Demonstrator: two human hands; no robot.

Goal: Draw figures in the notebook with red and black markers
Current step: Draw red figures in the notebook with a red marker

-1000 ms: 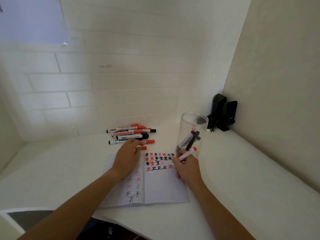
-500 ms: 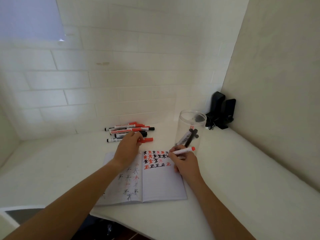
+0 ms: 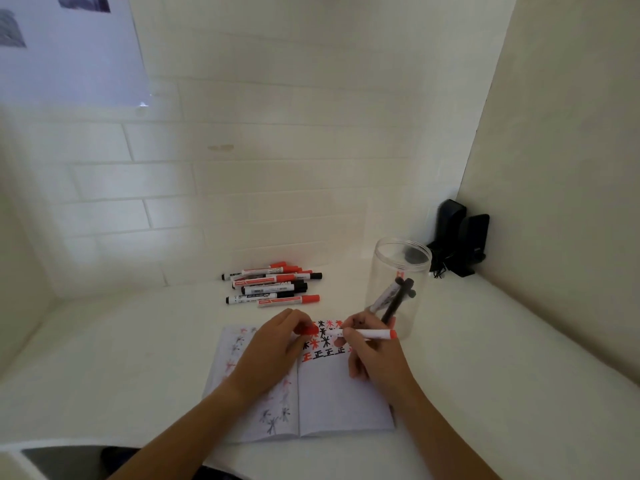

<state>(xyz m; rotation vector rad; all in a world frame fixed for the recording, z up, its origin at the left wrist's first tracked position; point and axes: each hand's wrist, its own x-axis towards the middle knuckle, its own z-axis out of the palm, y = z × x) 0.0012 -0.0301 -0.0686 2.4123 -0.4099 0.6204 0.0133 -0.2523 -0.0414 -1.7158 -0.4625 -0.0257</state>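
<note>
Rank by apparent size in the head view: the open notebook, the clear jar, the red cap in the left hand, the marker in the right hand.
1. Open notebook, largest by far.
2. Clear jar.
3. Marker held by the right hand.
4. Red cap pinched by the left hand, smallest and partly hidden by fingers.

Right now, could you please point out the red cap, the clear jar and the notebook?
red cap (image 3: 309, 330): head view, on its side, pinched by the left hand.
clear jar (image 3: 384, 271): head view, on its wall.
notebook (image 3: 339, 400): head view, bare right page.
</note>
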